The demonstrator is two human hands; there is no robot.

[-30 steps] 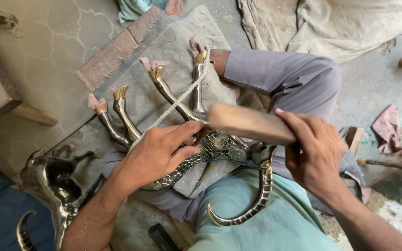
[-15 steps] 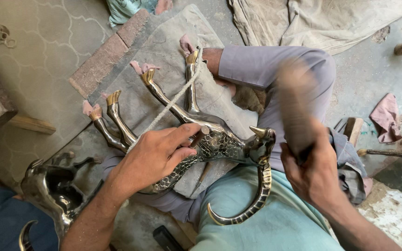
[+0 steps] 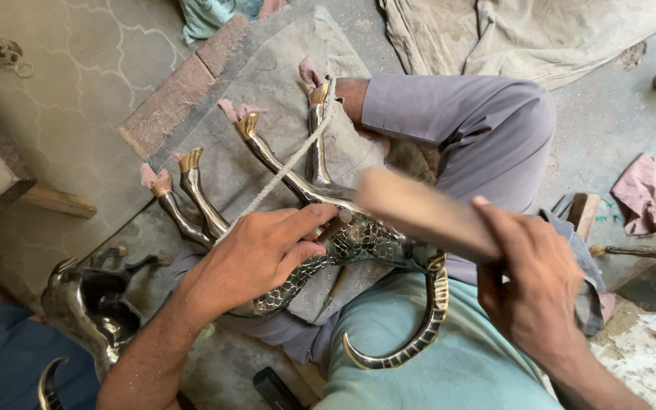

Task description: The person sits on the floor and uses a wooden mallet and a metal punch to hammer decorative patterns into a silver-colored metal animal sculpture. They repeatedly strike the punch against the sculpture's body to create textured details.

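A metal animal figure (image 3: pixel 358 239) with a scaled body, gold-tipped legs and a curved horn (image 3: pixel 419 334) lies across my lap on a grey cloth (image 3: pixel 267 83). My left hand (image 3: pixel 256 254) presses down on its body, fingers pinching a small tool against the metal. My right hand (image 3: pixel 533 292) grips a wooden mallet (image 3: pixel 419 209), blurred, its head over the figure close to my left fingers. A pale cord (image 3: pixel 282 171) runs between the legs.
A second metal animal figure (image 3: pixel 89 304) lies at the lower left beside another person's blue-clad leg (image 3: pixel 1 357). Bricks (image 3: pixel 176 95) edge the cloth. A pink rag (image 3: pixel 639 193) and metal pieces (image 3: pixel 647 254) lie on the floor at right.
My right hand raised the mallet upright half a second ago and has swung it back down over the figure. My left hand stays on the body.
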